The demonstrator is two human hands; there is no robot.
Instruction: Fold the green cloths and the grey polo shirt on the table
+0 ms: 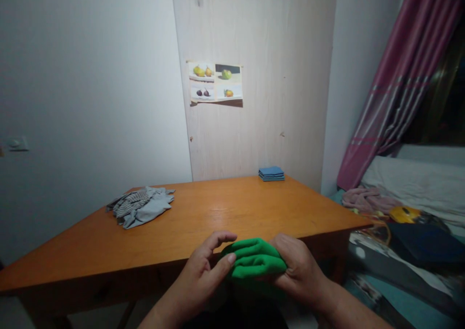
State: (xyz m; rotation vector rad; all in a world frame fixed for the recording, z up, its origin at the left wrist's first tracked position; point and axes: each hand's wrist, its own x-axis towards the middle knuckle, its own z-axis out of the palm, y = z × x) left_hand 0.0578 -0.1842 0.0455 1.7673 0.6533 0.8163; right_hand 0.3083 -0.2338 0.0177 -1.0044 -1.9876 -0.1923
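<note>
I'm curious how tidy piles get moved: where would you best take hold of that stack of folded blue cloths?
The stack of folded blue cloths lies flat and squared on the table, the wooden panel close behind. So probably pinch its near edge from the front: fingers under the bottom layer, thumb on top.

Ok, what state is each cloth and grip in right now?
green cloth: bunched up, between both grips.
right grip: closed on green cloth.
left grip: open, fingertips touching green cloth.
grey cloths: crumpled heap on table.
blue cloths: folded, neatly stacked.
</note>
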